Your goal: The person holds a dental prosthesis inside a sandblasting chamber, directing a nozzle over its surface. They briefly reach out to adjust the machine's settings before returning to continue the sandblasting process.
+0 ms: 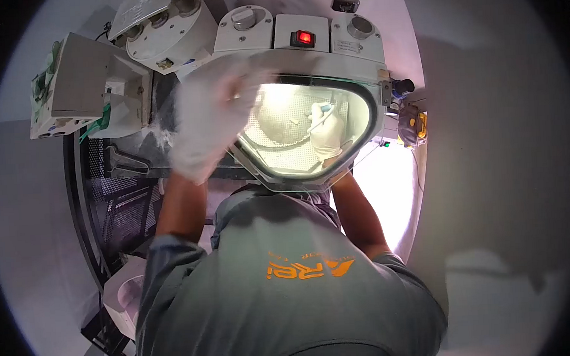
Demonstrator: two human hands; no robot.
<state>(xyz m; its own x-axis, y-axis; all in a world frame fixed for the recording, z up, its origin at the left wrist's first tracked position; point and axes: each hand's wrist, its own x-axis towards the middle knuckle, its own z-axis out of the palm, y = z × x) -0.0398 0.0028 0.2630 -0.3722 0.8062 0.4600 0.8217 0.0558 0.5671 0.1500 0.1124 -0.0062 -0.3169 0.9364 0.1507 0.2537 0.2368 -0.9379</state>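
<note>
My left hand (pixel 208 121), in a white glove, is raised outside the cabinet, in front of the left edge of its window. Motion blurs it, so its fingers and anything in them cannot be made out. Through the lit window (pixel 277 159) I see my right hand (pixel 327 137) inside the cabinet, gloved in white. Its fingers are closed around a slim, pale-blue pen-like tool (pixel 322 117). A small cream-coloured piece (pixel 293 121) lies on the perforated floor (pixel 276 140) left of this hand. A dark curved hose or cord runs toward the right hand.
On top of the white cabinet (pixel 372 57) sit a lit red switch (pixel 302 38), a grey knob (pixel 244 18) and a round metal knob (pixel 359 26). White machine units (pixel 68 92) stand at the left, beside a black perforated rack (pixel 122 206). A wall rises on the right.
</note>
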